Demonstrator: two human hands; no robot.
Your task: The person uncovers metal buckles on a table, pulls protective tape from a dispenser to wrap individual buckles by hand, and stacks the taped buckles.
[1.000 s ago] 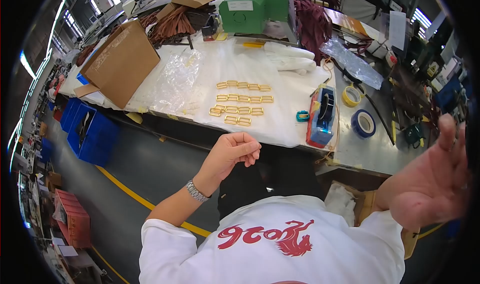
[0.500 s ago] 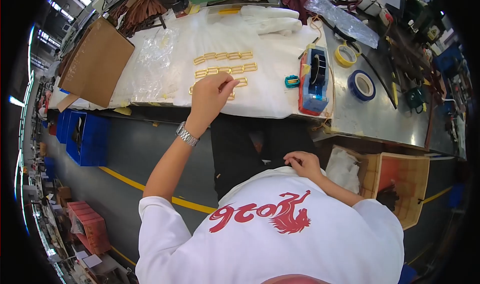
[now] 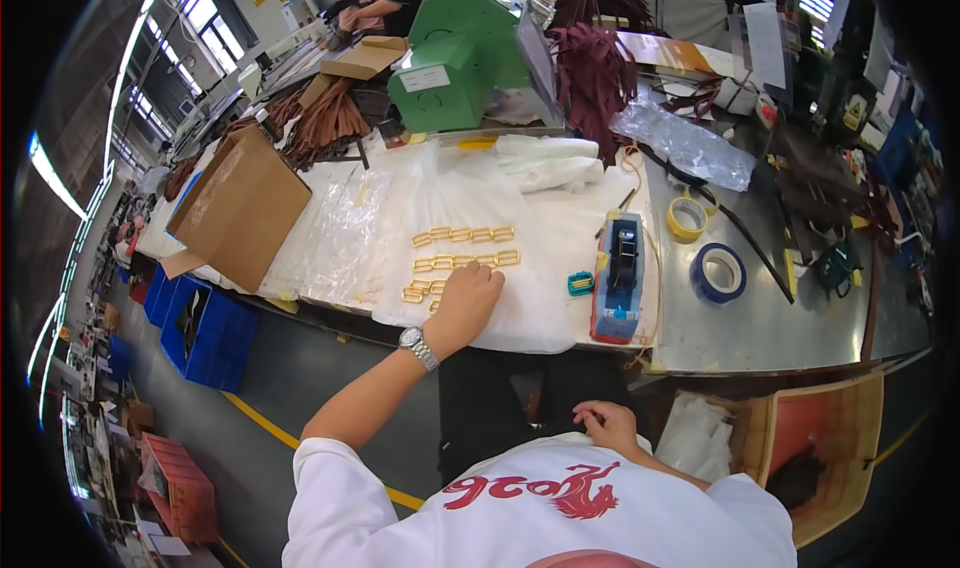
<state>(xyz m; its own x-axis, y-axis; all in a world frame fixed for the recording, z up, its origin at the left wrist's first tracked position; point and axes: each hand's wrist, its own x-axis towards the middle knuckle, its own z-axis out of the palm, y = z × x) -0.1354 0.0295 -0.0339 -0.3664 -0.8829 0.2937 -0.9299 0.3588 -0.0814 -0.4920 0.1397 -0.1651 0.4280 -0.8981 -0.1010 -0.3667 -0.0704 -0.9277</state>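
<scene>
My left hand (image 3: pixel 468 303), with a metal-band watch (image 3: pixel 416 346) on its wrist, is over the near rows of gold rectangular buckles (image 3: pixel 462 263). Its fingers are bent down and pressed together; what lies under the fingertips is hidden. Several more buckles show in rows beyond and left of this hand, on a white sheet (image 3: pixel 540 308). In front of my waist, my right hand (image 3: pixel 608 426) rests with loosely curled fingers, and nothing shows in it.
Right of the buckles stand a small teal item (image 3: pixel 580 283) and a tape dispenser (image 3: pixel 620 278). Blue tape (image 3: pixel 718 273) and yellow tape (image 3: pixel 687 216) lie on the metal surface. A cardboard box (image 3: pixel 245 208) leans at left; a green machine (image 3: pixel 440 83) stands behind. Another person (image 3: pixel 365 8) is far back.
The camera has tilted up, so the table appears lower and more background shows. My left hand remains over the near buckles, now with its fingers lower among them. My right hand stays near my lap.
</scene>
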